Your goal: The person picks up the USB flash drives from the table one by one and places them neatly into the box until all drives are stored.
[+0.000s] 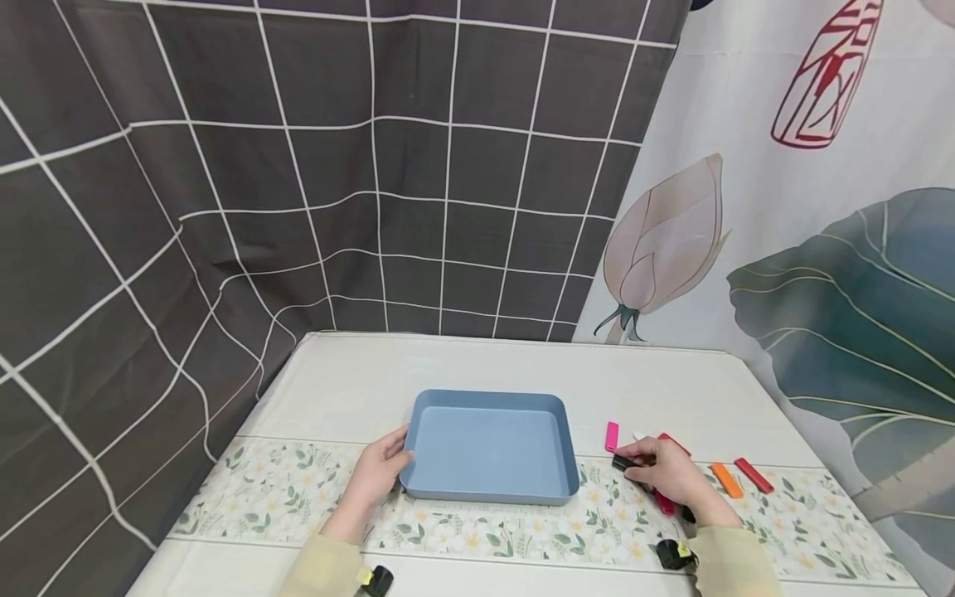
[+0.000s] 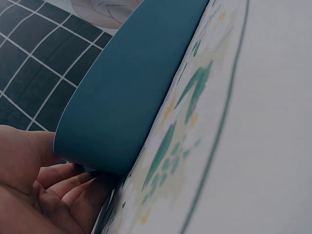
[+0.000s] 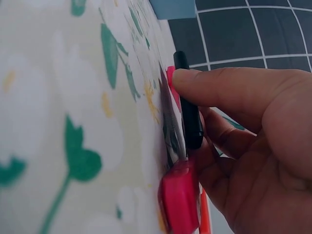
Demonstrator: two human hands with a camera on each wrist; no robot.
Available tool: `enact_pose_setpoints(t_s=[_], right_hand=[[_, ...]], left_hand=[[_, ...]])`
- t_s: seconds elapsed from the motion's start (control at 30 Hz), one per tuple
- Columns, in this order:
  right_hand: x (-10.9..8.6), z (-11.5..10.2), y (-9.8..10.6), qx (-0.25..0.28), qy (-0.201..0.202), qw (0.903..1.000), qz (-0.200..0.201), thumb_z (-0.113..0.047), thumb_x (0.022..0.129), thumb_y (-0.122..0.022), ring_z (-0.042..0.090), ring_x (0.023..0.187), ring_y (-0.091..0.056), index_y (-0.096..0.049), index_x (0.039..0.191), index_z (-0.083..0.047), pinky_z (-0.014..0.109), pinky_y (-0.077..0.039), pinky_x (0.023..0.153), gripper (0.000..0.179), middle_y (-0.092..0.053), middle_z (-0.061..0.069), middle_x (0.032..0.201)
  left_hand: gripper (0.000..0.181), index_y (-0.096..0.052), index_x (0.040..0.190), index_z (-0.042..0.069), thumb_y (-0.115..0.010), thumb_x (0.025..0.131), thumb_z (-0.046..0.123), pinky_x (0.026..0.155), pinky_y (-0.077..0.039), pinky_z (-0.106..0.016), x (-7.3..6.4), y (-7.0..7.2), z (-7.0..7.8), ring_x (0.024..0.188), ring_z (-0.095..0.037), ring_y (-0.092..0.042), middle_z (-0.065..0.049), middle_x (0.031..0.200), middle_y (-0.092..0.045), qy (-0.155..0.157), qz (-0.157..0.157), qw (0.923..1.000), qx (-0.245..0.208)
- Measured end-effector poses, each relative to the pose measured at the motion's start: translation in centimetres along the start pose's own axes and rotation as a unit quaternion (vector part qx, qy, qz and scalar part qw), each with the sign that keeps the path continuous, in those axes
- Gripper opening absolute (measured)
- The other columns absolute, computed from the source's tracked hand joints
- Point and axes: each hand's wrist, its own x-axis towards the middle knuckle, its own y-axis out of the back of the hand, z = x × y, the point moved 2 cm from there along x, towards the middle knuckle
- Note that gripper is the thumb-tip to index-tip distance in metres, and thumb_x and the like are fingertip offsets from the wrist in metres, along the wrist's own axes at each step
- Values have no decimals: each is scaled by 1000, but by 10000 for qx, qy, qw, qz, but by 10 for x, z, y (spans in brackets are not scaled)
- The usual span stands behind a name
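A light blue rectangular tray [image 1: 488, 448] lies on the table, its inside bare. My left hand [image 1: 375, 473] holds its left end, thumb at the rim and fingers curled low against the outer wall [image 2: 117, 92]. To the right of the tray, my right hand [image 1: 667, 471] pinches a small black stick-shaped object [image 3: 189, 109] between thumb and fingers, close over the tablecloth. Beneath that hand lies a red piece [image 3: 179, 200], partly hidden in the head view. A pink bar [image 1: 612, 436] lies just beyond the fingertips.
Right of the right hand lie an orange bar [image 1: 726, 480] and a dark red bar [image 1: 753, 475]. Another red bar [image 1: 674, 444] shows behind the hand. The white table has a flowered strip [image 1: 276, 485]; a dark grid curtain [image 1: 403, 166] hangs behind.
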Motion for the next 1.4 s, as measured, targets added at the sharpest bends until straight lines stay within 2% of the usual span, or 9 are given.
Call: enact_pose_setpoints(t_s=[0.2,0.5,0.73,1.0,1.27,1.4], right_hand=[[0,0,0,23,93,10000,20,-7,84,-80,15,84,-58,-79,113,-10,22,-51,70,29,-72,3,100],[-2,-5,2,49,207,9998,60,-8,85,-79,14,85,-60,-79,114,-11,24,-52,70,28,-72,4,103],[-3,-9,2,298,196,9994,32,-8,88,-77,16,90,-64,-77,116,-9,21,-54,66,28,-73,9,108],[-3,-22,1,422,475,9979,117,-7,88,-77,16,93,-67,-76,115,-7,21,-59,72,27,-73,9,107],[-4,-39,3,212,697,9969,287,-7,87,-78,18,99,-69,-78,115,-10,21,-59,79,28,-73,4,107],[-5,-51,4,217,948,9945,378,-4,86,-78,19,99,-69,-78,116,-9,21,-61,80,29,-73,5,108]], left_hand=[[52,-47,151,-2,-55,100,6,116,-46,-47,-1,1,0,142,-42,-50,-26,153,-50,-58,-20,10000,-50],[52,-47,150,-3,-55,99,6,116,-46,-48,0,0,-1,142,-42,-51,-25,152,-51,-53,5,10000,-19],[53,-47,151,-2,-55,99,6,117,-46,-47,0,-1,-1,143,-42,-49,-24,154,-50,5,-23,10000,-8],[53,-47,151,-1,-55,99,6,117,-45,-48,0,0,0,143,-42,-49,-24,154,-50,44,3,10000,-28],[53,-47,151,-1,-55,100,6,118,-44,-49,1,0,2,143,-42,-48,-24,154,-49,34,24,10000,-71],[53,-46,151,-1,-55,100,6,118,-45,-49,1,0,0,144,-42,-48,-24,155,-49,41,1,10000,-59]])
